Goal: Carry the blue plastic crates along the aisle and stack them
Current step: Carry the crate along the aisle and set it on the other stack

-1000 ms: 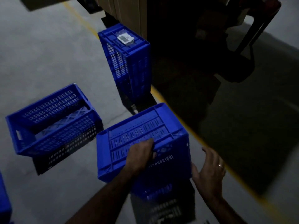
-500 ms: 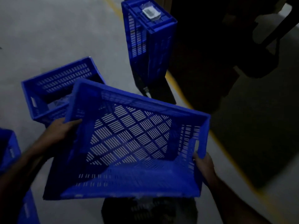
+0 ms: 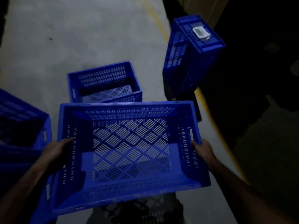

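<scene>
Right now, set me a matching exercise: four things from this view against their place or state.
Things:
1. held crate
2. open crate
3. tall crate
4. yellow line

States:
A. painted on the floor
B. gripped at both ends by the hands
C. white tag on top
D. resting beyond the held one

Pairs: 1-B, 2-D, 3-C, 4-A

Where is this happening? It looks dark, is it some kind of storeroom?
Probably a warehouse or stockroom aisle. The bare concrete floor carries a painted yellow line, several identical blue crates stand about, and both hands carry one more crate.
</scene>
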Available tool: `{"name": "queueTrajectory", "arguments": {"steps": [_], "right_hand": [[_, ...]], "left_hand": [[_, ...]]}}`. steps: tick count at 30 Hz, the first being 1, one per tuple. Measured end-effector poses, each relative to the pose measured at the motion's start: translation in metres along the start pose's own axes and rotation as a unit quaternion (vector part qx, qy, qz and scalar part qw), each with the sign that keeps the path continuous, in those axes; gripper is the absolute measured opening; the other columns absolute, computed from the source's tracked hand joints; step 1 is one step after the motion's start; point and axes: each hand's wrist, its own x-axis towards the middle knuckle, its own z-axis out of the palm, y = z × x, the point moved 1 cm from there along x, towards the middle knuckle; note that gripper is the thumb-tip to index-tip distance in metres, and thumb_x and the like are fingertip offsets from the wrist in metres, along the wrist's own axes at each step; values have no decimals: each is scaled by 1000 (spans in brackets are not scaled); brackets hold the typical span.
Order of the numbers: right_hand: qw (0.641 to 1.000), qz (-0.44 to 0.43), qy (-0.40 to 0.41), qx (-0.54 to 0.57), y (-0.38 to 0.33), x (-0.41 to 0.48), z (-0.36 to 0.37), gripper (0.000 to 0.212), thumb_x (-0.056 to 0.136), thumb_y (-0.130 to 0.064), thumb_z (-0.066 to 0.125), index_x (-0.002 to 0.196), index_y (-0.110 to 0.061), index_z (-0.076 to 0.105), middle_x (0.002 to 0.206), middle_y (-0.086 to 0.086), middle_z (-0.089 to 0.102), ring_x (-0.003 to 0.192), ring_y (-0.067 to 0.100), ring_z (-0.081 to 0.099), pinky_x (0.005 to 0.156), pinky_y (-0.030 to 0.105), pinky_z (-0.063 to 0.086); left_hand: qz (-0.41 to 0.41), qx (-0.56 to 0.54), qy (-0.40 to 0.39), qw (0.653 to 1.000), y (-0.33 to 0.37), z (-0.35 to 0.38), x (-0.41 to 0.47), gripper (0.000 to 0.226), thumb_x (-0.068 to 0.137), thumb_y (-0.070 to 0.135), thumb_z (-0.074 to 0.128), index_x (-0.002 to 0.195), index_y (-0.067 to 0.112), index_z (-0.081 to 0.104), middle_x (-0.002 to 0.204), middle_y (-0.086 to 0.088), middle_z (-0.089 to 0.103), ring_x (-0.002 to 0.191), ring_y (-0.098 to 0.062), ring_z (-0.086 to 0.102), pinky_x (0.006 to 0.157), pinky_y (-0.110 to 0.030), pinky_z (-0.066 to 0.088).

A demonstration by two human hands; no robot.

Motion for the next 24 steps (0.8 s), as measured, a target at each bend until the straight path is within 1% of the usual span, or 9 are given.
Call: {"name": "queueTrajectory", "arguments": {"steps": [4,8,10,12,15,17,20,22,24], "right_hand": [[999,-37,-17,-32,-39,-1,12,30,91,-31,56,111,-9,60,101,14,70,84,30,67,79,44,56],[997,-52,-30,-57,-71,0,18,31,90,-31,59,110,-8,61,100,15,70,82,30,67,81,47,55],[996,-49,-40,-65,-94,5,21,33,89,-31,59,111,-6,61,99,16,69,83,31,67,83,49,54],[995,-47,-49,-71,-125,9,20,33,89,-30,59,110,-4,61,98,16,69,82,31,67,82,48,54],[994,-61,-58,-73,-187,17,18,25,90,-28,58,103,-7,60,92,16,68,81,32,66,80,47,54],[992,-83,-62,-70,-230,29,15,16,91,-26,58,94,-10,58,81,10,66,78,34,65,78,48,54],[988,-120,-58,-76,-290,72,20,16,91,-22,57,94,-7,59,74,5,62,70,28,62,70,42,52],[986,-132,-59,-81,-329,115,33,15,92,-19,56,94,-5,59,71,3,60,65,22,59,66,39,50],[988,-124,-65,-68,-361,162,51,13,92,-19,55,94,-5,58,76,8,62,67,27,60,76,47,52]], "left_hand": [[-72,-92,2,993,-21,-26,4,45,93,28,60,118,-10,58,84,-16,63,69,-28,57,68,-38,44],[-47,-153,3,987,-26,-45,6,29,97,21,54,111,-3,61,109,-19,63,85,-28,56,80,-33,41],[-39,-163,10,986,-27,-57,15,19,98,17,52,93,1,61,91,-14,65,78,-26,57,68,-24,46],[-39,-172,37,984,-18,-71,26,31,98,14,53,70,0,57,57,-10,59,57,-22,53,44,-18,43],[-47,-184,61,980,12,-92,48,42,98,16,51,58,5,47,35,-4,46,33,-17,44,37,-19,35],[-45,-192,64,978,40,-101,70,37,100,15,46,65,2,47,41,-8,48,26,-14,41,32,-16,32],[-36,-194,46,979,90,-111,113,19,98,14,46,101,-5,47,67,-15,56,47,-23,49,43,-26,41],[-38,-202,42,978,119,-112,153,21,94,14,51,111,3,46,75,-13,61,58,-27,55,54,-35,46],[-50,-202,42,977,147,-111,190,23,92,20,55,113,15,51,85,-7,65,71,-26,62,64,-39,51]]}}
